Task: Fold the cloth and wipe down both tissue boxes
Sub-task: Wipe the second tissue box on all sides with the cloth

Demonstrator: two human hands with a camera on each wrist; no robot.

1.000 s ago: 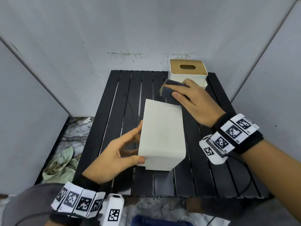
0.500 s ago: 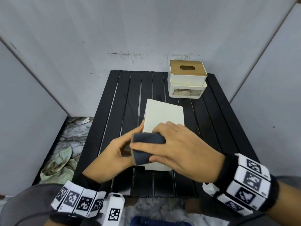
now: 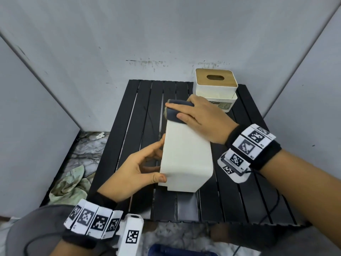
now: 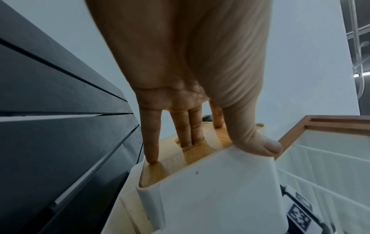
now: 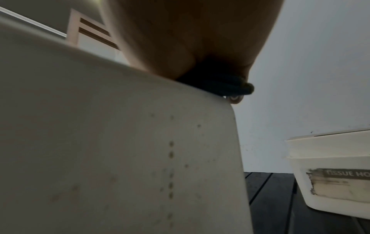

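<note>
A white tissue box [image 3: 186, 154] lies on its side in the middle of the black slatted table [image 3: 140, 108]. My left hand [image 3: 147, 163] grips its near left corner, thumb on the upper white face. In the left wrist view the left hand [image 4: 190, 110] has two fingers in the slot of the wooden lid [image 4: 198, 152]. My right hand [image 3: 191, 112] holds the folded dark cloth [image 3: 172, 115] and presses it onto the far end of that face. The right wrist view shows the cloth [image 5: 224, 87] at the box's [image 5: 120, 142] far edge. A second tissue box [image 3: 215, 84] with a wooden lid stands at the back right.
Grey wall panels close in the table at the back and both sides. A crumpled greenish rag [image 3: 68, 185] lies on the floor left of the table. The second box [image 5: 330, 174] stands just behind my right hand. A blue object [image 3: 175, 251] shows below the table's front edge.
My right hand swept the cloth from the far end of the box to the near end, then back to the far end. The left hand kept its hold and the box stayed put.
</note>
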